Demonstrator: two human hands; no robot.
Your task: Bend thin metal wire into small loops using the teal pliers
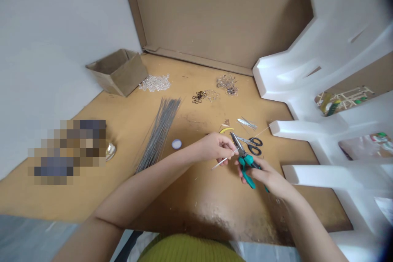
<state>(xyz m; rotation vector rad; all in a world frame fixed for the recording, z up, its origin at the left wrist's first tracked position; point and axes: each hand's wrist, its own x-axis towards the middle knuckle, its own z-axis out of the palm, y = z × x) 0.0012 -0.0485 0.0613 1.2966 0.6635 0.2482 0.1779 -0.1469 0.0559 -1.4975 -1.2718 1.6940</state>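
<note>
Between the fingertips of my left hand [216, 147] is a thin white rod [220, 163], its lower end slanting down to the left. My right hand [260, 174] is wrapped round the teal and black handles of pliers [242, 153]. The jaws point up and away, right beside the left fingertips and the rod's upper part; whether they grip it I cannot tell. Just behind the pliers lie black-handled scissors [254, 145], partly hidden by them. A yellow curved piece [226, 130] lies behind my left hand.
Left of my arm lies a bundle of grey wires [161, 131] and a small round lid [176, 144]. Farther back are clear rings [156, 82], black rings [199, 97], tangled small pieces [227, 84] and an open cardboard box [123, 73]. Slim metal pieces [246, 123] lie near a white moulded frame [285, 128].
</note>
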